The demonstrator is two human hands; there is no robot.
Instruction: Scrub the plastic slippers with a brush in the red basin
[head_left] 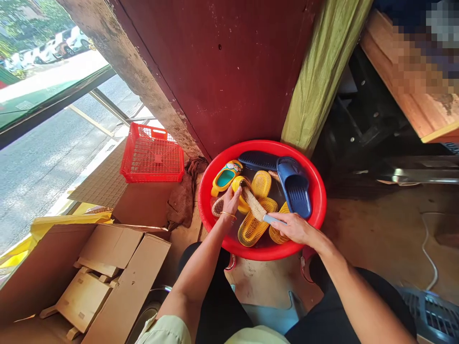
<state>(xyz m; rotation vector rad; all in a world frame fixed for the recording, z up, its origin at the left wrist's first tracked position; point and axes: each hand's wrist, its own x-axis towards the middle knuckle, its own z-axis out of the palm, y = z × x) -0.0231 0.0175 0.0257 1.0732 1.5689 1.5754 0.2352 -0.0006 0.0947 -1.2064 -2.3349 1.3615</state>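
While a round red basin [263, 253] stands before a dark red panel [215, 71], my left fingers [237, 193] clamp a glossy yellow slipper [237, 181] inside its rim. A pale-bristled brush [255, 206], clamped in my right fingers [280, 224], partly covers it. Yellow soles [251, 231] lie between my fingers; a blue slipper [294, 188] lies beyond my right ones.

Cardboard box [132, 282] cropped at left, wooden surface [412, 91] partly pixelated

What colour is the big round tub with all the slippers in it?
Red, clearest in the head view.
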